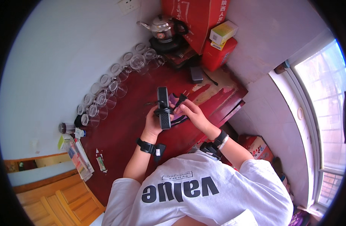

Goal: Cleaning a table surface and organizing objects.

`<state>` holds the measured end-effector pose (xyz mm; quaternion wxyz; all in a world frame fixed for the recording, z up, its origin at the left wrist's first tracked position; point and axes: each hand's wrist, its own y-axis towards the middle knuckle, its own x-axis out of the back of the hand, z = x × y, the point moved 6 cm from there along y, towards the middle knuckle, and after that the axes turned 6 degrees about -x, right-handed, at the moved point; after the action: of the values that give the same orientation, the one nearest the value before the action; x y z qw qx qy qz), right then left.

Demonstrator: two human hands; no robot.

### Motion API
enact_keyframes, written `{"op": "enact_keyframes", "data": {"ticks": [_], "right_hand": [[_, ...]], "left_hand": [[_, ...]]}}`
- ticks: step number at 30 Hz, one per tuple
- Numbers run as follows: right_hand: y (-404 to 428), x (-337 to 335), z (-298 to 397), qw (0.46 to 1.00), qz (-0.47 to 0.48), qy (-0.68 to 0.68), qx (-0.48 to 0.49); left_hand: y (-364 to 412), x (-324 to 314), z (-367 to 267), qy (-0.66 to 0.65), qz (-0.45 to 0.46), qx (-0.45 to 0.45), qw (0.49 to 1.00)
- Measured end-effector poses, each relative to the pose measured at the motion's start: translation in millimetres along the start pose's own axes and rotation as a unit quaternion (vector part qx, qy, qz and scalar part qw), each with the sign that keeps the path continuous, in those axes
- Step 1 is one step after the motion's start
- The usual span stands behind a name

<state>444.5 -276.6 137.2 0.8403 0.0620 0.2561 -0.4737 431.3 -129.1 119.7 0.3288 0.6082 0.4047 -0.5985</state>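
My left hand (153,120) holds a black rectangular electronic device (164,118), maybe a power adapter, with a black cord wound round its middle. To its right, my right hand (194,113) has its fingers on a black two-pin plug (181,99) at the cord's end, the pins pointing up and right. Purple material (173,98) shows behind the hands, partly hidden by them. A small dark box (196,75) lies on the dark red table (127,141) beyond the hands, beside a short black strip (211,78).
Glass mugs (101,99) line the wall at left. A metal kettle (163,28) stands on its dark base near a red bag (195,25) and a red box (218,53). Papers (79,159) and a lidded jar (67,128) are at the left edge. A window is at right.
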Motion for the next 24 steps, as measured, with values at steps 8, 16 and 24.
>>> {"op": "enact_keyframes", "data": {"ticks": [8,16,24], "right_hand": [[-16,1,20,0.969,-0.154,-0.174,0.085],[-18,10,18,0.978,-0.166,-0.129,0.005],[-39,30,-5,0.965,-0.12,-0.192,-0.129]], "left_hand": [[-16,19,12,0.091,-0.095,-0.062,0.989],[-12,29,16,0.176,-0.128,-0.095,0.971],[-17,20,23,0.463,-0.199,-0.076,0.86]]}}
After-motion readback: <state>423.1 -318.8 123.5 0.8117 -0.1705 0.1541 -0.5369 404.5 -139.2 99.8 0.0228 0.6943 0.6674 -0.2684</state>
